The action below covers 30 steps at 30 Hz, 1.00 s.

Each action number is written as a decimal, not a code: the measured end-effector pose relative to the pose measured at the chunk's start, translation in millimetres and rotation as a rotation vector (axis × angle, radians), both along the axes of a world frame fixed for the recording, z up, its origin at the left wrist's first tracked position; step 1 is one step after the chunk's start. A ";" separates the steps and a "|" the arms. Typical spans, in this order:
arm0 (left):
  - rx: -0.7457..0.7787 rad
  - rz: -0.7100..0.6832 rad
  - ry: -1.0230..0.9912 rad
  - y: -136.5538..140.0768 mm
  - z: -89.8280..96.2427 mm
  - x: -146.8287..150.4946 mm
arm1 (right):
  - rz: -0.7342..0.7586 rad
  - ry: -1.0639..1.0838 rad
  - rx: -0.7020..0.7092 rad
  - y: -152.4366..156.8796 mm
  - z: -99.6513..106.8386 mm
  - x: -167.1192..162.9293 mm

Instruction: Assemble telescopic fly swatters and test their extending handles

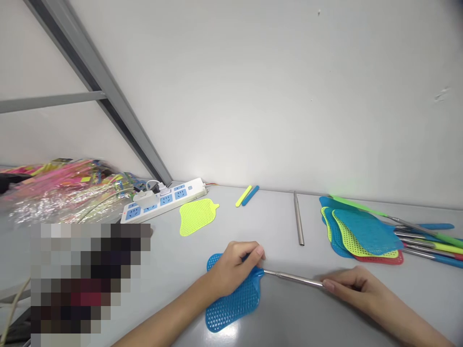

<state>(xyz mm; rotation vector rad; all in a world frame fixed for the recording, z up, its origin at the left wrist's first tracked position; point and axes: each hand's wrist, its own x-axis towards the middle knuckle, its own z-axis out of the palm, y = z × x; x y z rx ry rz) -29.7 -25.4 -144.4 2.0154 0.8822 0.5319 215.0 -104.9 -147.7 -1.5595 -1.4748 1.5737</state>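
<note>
Table: we find the grey table (pixel 307 318) carrying the work, its middle given over to both hands, presumably for elbow room.
Plastic-wrapped bundles: we note the bundles (pixel 72 193) heaped at far left, likely kept there to spare working space.
Swatter pile: we see assorted swatters (pixel 369 233) overlapping at right, handles pointing outward, apparently to keep them together.
Power strip: we record the strip (pixel 164 200) at the back left, probably set there to keep its plugs out of the way.
Blue head: we locate the blue head (pixel 233 308) on the near table, under the left hand, its neck meeting the rod.
Left hand: we observe its fingers (pixel 242 267) curled around the blue head near the neck, seemingly to steady it; some fingertips are hidden.
Right hand: we find thumb and fingers (pixel 352 289) pinching the rod's far end, likely for control.
Yellow head: we note it (pixel 197 217) loose beside the power strip.
Rod: we see it (pixel 296 278) spanning the hands.
Loose tube: we record it (pixel 298 219) lying apart.
Strips: we count 2 (pixel 250 195), yellow and blue, side by side.
</note>
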 end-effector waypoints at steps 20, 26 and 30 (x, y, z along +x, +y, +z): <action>0.347 -0.091 0.199 -7.5 -8.0 3.0 | -0.146 0.076 -0.119 -15.6 -20.1 -28.0; 0.305 -0.084 0.152 -8.9 5.8 3.0 | -0.145 0.161 -0.134 -17.2 -15.1 -27.4; 0.446 0.144 0.144 -4.2 5.8 0.8 | -0.187 0.200 -0.125 -14.0 -11.7 -23.9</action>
